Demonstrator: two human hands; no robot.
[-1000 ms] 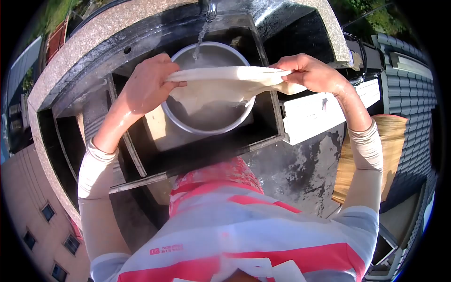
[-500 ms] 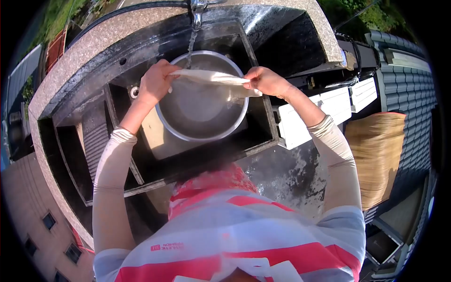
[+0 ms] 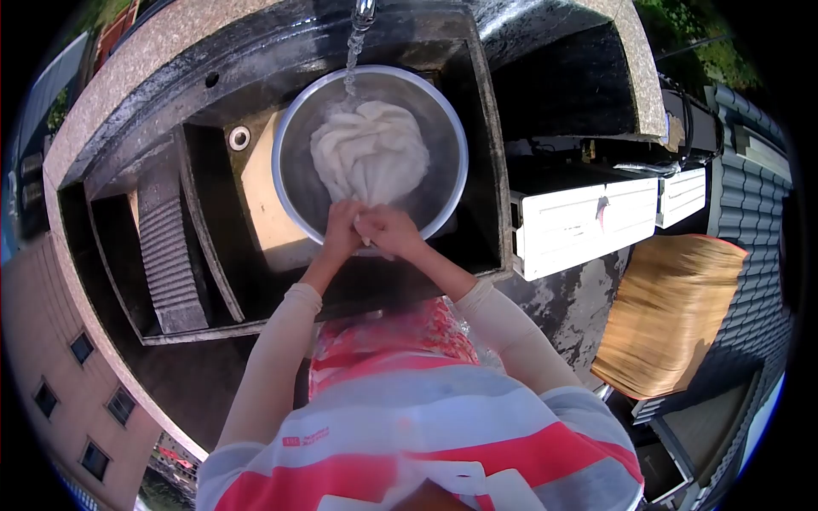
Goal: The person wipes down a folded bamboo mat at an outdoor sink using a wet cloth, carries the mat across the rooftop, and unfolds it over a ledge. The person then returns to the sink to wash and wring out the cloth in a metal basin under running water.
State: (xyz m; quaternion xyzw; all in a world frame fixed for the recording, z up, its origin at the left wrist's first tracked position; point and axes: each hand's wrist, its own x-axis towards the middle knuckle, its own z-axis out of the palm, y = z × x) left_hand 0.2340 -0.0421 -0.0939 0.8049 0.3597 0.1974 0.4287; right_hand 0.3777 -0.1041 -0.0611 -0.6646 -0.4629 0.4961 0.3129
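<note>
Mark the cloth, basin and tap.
cloth [image 3: 369,152]: head view, middle of its bunched part
basin [image 3: 464,158]: head view, metal rim
tap [image 3: 365,11]: head view, end of the spout

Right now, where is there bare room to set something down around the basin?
The tan sink floor shows bare between the basin's left rim and the dark divider, except at the white-ringed drain. The ribbed board beyond that divider looks free too. The basin is crowded: cloth, falling water, left hand and right hand.

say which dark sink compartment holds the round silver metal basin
The wider one, beneath the running chrome tap; the narrower one left of it has a grey ribbed washboard instead.
</note>
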